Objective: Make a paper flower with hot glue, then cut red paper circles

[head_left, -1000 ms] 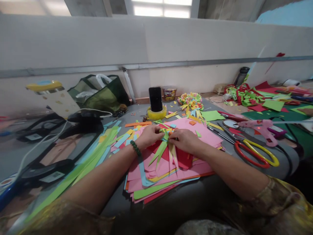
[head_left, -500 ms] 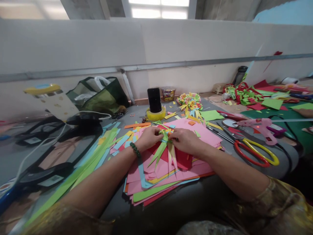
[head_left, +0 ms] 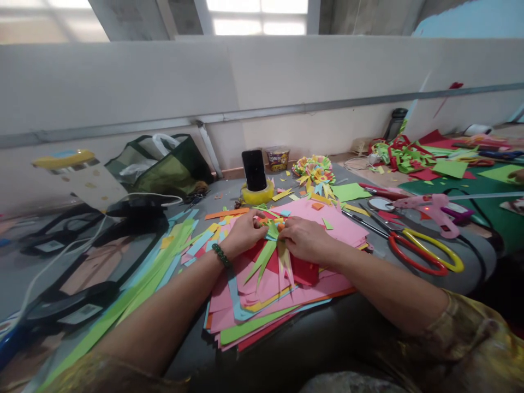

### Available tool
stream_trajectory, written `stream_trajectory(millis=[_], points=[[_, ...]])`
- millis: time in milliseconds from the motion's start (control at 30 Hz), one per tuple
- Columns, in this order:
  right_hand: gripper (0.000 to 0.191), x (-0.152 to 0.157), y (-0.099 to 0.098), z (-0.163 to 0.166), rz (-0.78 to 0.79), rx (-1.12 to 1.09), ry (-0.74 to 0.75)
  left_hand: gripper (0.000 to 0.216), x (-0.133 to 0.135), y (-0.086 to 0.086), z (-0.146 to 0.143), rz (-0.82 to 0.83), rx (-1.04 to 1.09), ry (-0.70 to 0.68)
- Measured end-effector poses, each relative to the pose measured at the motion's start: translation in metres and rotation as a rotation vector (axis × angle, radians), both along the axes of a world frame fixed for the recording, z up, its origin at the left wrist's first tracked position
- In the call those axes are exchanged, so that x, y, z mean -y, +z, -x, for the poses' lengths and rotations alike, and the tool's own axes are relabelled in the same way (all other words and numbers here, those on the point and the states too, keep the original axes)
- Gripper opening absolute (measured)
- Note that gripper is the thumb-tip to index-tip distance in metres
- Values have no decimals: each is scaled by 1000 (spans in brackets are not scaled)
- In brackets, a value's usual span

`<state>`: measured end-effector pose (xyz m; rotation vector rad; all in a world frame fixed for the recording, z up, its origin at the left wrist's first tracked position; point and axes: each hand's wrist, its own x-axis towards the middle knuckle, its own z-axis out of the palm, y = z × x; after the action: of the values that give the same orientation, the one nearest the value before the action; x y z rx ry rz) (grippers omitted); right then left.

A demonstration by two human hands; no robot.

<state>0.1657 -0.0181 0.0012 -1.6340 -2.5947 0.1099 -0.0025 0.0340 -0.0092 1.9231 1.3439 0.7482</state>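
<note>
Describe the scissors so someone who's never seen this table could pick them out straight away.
On the grey table, find the big stack of coloured paper, mostly pink on top. Just to its right, on the near side of the pink glue gun, lie the scissors. What sets them apart is their two large handle loops, one red and one yellow.

Paper ornament [head_left: 266, 252] partly behind right hand [head_left: 306, 239]
</note>
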Motion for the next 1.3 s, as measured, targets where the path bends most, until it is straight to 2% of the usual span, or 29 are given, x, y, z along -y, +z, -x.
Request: stream_trajectory(millis=[233, 300, 400, 467, 600, 633, 700, 1033, 1300], points=[[32, 0, 1, 0, 15, 5, -1, 28, 1, 2, 3, 1, -32, 53], [32, 0, 0, 0, 16, 3, -4, 28, -2, 4, 6, -49, -42, 98], [32, -1, -1, 0, 1, -10, 2, 20, 0, 11, 9, -214, -137, 126], [31, -1, -2, -1, -1, -11, -8, 13, 10, 17, 7, -311, -323, 44], [31, 0, 0, -1, 18, -6, -21, 20, 47, 23, -1, -310, -861, -278], [31, 1, 1, -1, 23, -5, -22, 23, 55, 23, -3, -298, -931, -335], [31, 2, 4, 0, 33, -4, -29, 28, 66, 21, -5, -283, -1005, -361], [30, 1, 3, -2, 32, -119, -108, 32, 63, 19, -1, -236, -992, -382], [31, 1, 6, 4, 38, 43, 8, 30, 67, 19, -6, -220, -1026, -368]])
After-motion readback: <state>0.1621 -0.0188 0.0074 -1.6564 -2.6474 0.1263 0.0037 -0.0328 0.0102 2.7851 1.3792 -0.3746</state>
